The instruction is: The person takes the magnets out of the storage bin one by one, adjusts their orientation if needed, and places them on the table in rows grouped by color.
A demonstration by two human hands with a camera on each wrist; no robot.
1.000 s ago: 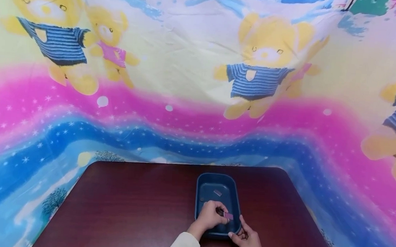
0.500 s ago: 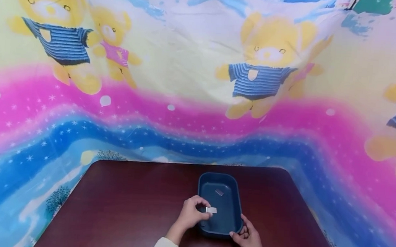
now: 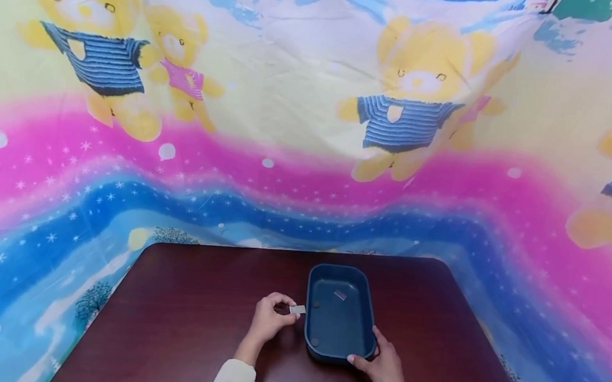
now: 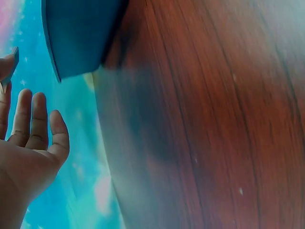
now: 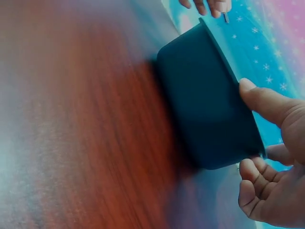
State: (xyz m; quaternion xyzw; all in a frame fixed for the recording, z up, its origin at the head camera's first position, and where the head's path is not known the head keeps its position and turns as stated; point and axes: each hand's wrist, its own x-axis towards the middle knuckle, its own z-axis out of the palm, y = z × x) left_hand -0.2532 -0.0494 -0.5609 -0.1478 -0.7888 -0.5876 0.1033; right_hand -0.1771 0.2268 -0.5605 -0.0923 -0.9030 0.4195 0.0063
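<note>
Between its thumb and forefinger, my left hand (image 3: 269, 317) pinches a small flat silver rectangular piece (image 3: 297, 310), just left of a deep blue rectangular box (image 3: 340, 329). In the left wrist view the piece (image 4: 15, 61) shows edge-on at the fingertips, while the other fingers of the left hand (image 4: 35, 150) are spread. My right hand (image 3: 385, 365) grips the box's near right corner; in the right wrist view its thumb lies on the rim of the box (image 5: 205, 100). Inside the box lie another small rectangular piece (image 3: 340, 295), a round dark disc (image 3: 316, 305) and a second disc (image 3: 314, 342).
The box stands on a dark reddish-brown table (image 3: 197, 302) with rounded far corners. Behind and beside the table hangs a cloth (image 3: 285, 183) printed with bears, pink and blue bands and snowflakes.
My left hand has come up out of the box and moved left past its side wall, carrying the silver piece. The right hand keeps hold of the box's corner.
</note>
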